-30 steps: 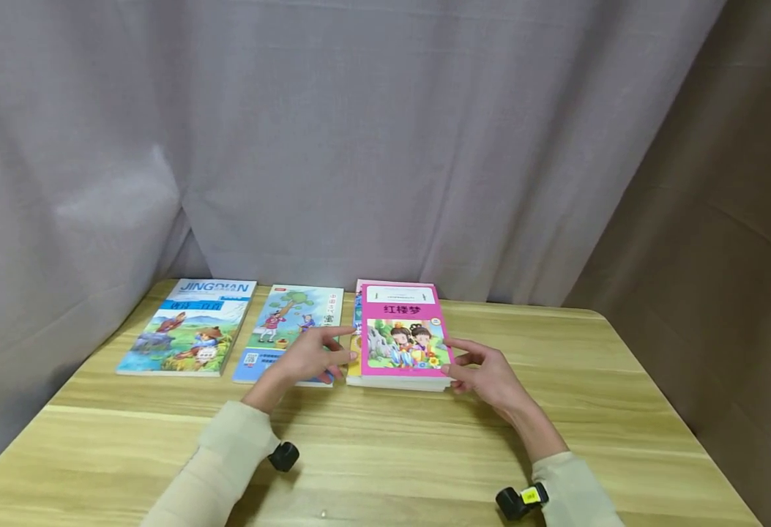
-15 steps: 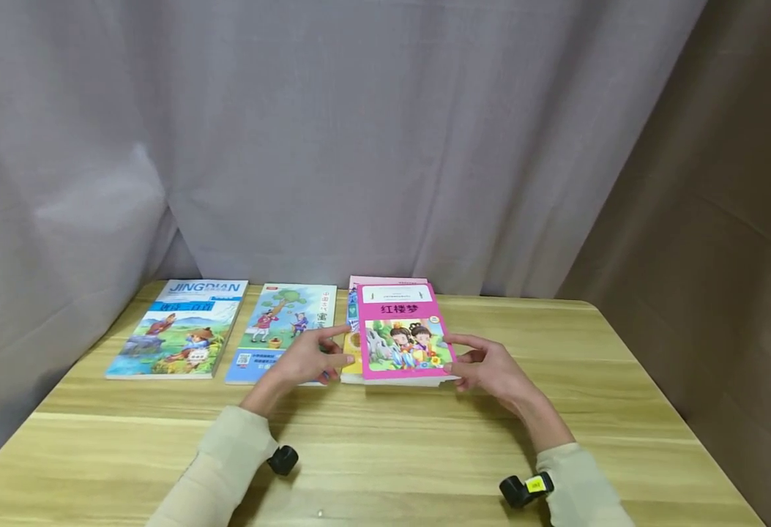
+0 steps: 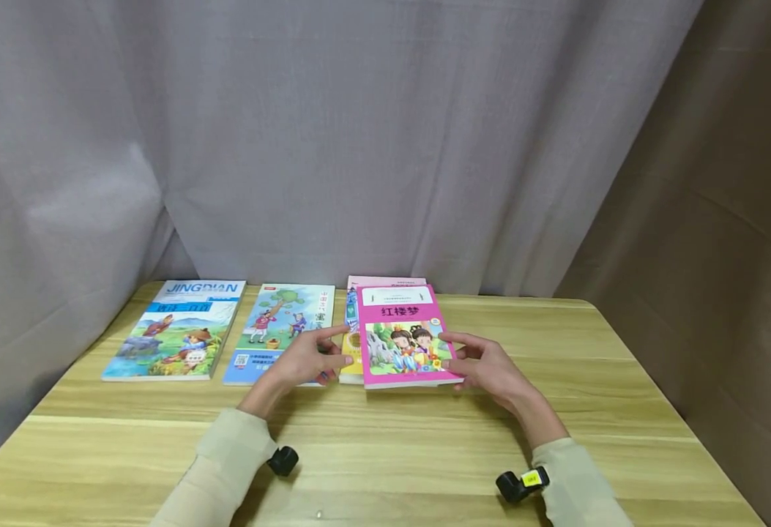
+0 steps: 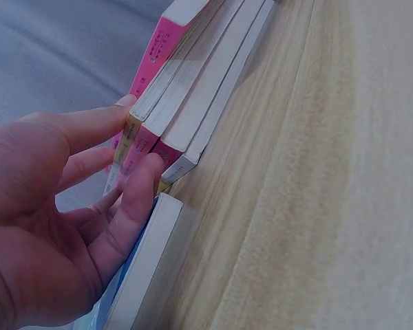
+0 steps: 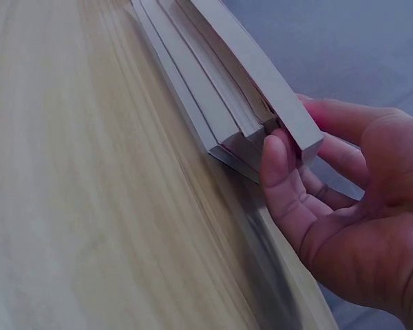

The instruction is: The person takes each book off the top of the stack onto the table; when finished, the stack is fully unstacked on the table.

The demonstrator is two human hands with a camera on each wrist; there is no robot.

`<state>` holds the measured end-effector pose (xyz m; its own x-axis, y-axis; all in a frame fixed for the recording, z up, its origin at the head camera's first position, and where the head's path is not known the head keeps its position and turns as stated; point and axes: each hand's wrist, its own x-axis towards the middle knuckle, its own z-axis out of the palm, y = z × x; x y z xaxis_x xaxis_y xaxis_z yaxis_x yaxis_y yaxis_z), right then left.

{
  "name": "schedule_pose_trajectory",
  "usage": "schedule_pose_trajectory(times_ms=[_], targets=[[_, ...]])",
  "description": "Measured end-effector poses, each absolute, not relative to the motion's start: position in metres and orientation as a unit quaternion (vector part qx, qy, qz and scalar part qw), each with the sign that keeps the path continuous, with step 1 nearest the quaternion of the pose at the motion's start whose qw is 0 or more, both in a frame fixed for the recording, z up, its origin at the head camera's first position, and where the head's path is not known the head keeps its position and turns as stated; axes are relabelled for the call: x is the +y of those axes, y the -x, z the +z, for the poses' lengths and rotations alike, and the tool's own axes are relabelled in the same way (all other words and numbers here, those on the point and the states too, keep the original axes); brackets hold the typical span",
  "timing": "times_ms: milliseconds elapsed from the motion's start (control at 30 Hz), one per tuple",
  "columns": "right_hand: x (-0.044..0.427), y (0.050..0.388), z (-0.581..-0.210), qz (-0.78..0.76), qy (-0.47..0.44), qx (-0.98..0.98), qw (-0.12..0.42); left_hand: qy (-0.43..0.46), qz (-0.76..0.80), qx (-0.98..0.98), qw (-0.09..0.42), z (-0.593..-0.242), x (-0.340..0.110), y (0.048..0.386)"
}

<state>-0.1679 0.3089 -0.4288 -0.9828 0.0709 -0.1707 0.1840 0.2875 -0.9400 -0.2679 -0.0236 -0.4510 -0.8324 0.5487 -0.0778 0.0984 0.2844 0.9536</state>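
My right hand (image 3: 490, 369) pinches a pink book (image 3: 405, 344) near its lower right corner. In the right wrist view the book (image 5: 306, 141) tilts up from the stack, the thumb (image 5: 279, 158) at its lower edge. Below lies a stack of several books (image 4: 193, 117), with yellow and pink spines showing in the left wrist view. My left hand (image 3: 309, 359) touches that stack's spines at the near left corner, its index finger (image 4: 96, 127) along the yellow spine and the thumb (image 4: 143, 182) lower down. How firmly it presses, I cannot tell.
A blue and white book (image 3: 285, 322) lies left of the stack, partly under my left hand. Farther left is a book marked JINGDIAN (image 3: 177, 329). All rest on a wooden table (image 3: 385, 454), with a grey curtain (image 3: 306, 146) behind.
The pink book has slid slightly toward me on the stack and its near edge has risen, in my right hand. My left hand stays at the spines. The view has shifted a little.
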Motion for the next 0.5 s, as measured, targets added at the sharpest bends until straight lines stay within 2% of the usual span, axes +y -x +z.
schedule_pose_trajectory(times_ms=[500], targets=[[0.3143,0.1656,-0.4283,-0.64,-0.094,0.759,0.073,-0.218,0.557,0.775,0.203,-0.4518,-0.0252,0.2682]])
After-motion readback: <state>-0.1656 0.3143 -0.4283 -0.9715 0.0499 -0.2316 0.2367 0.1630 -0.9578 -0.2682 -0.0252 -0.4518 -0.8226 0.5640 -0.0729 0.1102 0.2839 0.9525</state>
